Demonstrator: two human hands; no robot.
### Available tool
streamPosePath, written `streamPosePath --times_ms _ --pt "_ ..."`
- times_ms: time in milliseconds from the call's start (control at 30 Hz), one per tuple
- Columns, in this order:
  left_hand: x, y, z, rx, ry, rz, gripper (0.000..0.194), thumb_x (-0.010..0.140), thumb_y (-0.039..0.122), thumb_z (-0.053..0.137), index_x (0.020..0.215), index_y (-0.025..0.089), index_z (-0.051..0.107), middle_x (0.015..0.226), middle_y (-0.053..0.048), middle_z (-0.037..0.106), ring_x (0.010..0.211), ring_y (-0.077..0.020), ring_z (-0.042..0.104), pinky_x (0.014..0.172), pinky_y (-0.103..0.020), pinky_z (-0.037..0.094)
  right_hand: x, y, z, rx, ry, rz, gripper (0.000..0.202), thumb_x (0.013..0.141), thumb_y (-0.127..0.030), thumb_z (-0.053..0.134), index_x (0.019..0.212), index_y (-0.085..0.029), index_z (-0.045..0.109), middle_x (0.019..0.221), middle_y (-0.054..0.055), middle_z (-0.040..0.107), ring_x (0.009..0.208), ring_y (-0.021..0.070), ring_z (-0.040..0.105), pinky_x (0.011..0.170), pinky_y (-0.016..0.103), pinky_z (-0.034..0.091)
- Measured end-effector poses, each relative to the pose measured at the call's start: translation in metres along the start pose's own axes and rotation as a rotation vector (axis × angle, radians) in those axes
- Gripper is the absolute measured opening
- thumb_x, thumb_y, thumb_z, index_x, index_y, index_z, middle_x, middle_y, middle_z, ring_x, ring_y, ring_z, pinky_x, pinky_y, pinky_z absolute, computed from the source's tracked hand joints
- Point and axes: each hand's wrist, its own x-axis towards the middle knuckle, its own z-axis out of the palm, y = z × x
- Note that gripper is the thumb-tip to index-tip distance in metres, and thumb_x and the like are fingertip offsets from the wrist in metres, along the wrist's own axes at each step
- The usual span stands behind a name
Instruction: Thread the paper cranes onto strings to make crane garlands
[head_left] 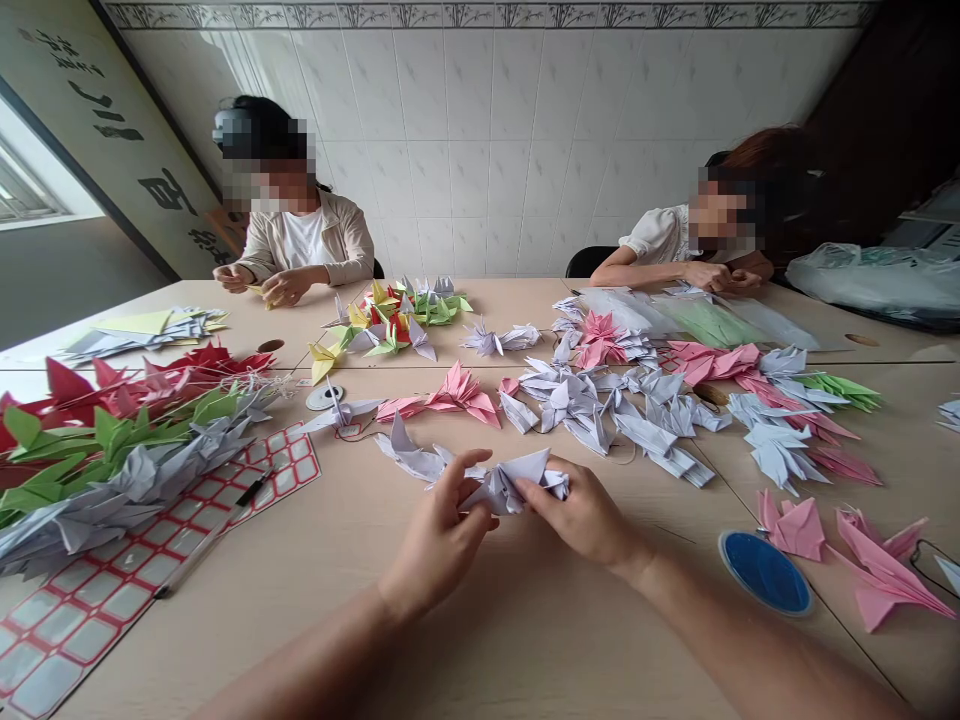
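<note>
Between my hands, just above the table, is a bundle of pale lilac folded paper cranes [504, 487]. My left hand [442, 530] pinches its left side, fingers curled around the paper. On the other side my right hand [589, 510] grips it, thumb lying along the front fold. Another pale folded crane [409, 452] lies just beyond my left fingers. Further off are a pink paper crane cluster [459, 393] and a heap of pale lilac cranes [570, 395]. How many cranes the bundle holds is hidden.
Strings of red, green and pale cranes [127, 440] lie at left over a red-bordered label sheet [157, 550] with a pen [210, 535]. A blue round spool [765, 570] and pink cranes [885, 570] are at right. Two people [300, 235] [675, 255] sit opposite, handling paper.
</note>
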Motion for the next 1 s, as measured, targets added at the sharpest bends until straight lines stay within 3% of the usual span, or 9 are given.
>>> streamPosePath --times_ms 233,367,500,1000 --pt "0.0007 0.0065 -0.0036 -0.069 0.012 -0.106 0.042 0.080 0.015 0.045 0.121 0.022 0.042 0.085 0.000 0.060 0.079 -0.0152 0.058 0.077 -0.035 0.056 0.0028 0.0004 -0.0039 0.048 -0.005 0.034 0.022 0.087 -0.036 0.051 0.071 -0.020 0.052 0.060 -0.003 0.054 0.057 0.0139 0.052 0.055 0.026 0.043" --pt "-0.0002 0.0082 -0.0025 -0.070 -0.057 -0.119 0.034 0.085 0.028 0.053 0.118 0.022 0.047 0.088 -0.003 0.059 0.086 -0.0187 0.056 0.071 -0.035 0.057 -0.0001 -0.0010 -0.0007 0.039 -0.016 0.027 0.021 0.087 -0.035 0.053 0.074 -0.019 0.054 0.063 -0.002 0.055 0.059 0.0142 0.051 0.056 0.025 0.042" --pt "0.0004 0.0081 -0.0003 -0.101 -0.086 -0.121 0.040 0.083 0.040 0.062 0.116 0.022 0.049 0.094 -0.003 0.057 0.090 -0.0196 0.055 0.071 -0.033 0.057 -0.0026 -0.0041 0.0011 0.041 -0.058 0.003 0.018 0.086 -0.034 0.054 0.079 -0.018 0.059 0.071 0.000 0.060 0.066 0.0153 0.053 0.061 0.025 0.043" --pt "0.0016 0.0005 0.0013 -0.180 -0.080 -0.130 0.045 0.079 0.044 0.065 0.114 0.022 0.047 0.085 0.001 0.058 0.083 -0.0149 0.056 0.071 -0.030 0.054 -0.0038 -0.0060 0.0008 0.051 -0.126 0.006 0.017 0.087 -0.033 0.056 0.077 -0.020 0.055 0.066 -0.004 0.052 0.061 0.0123 0.045 0.056 0.023 0.038"
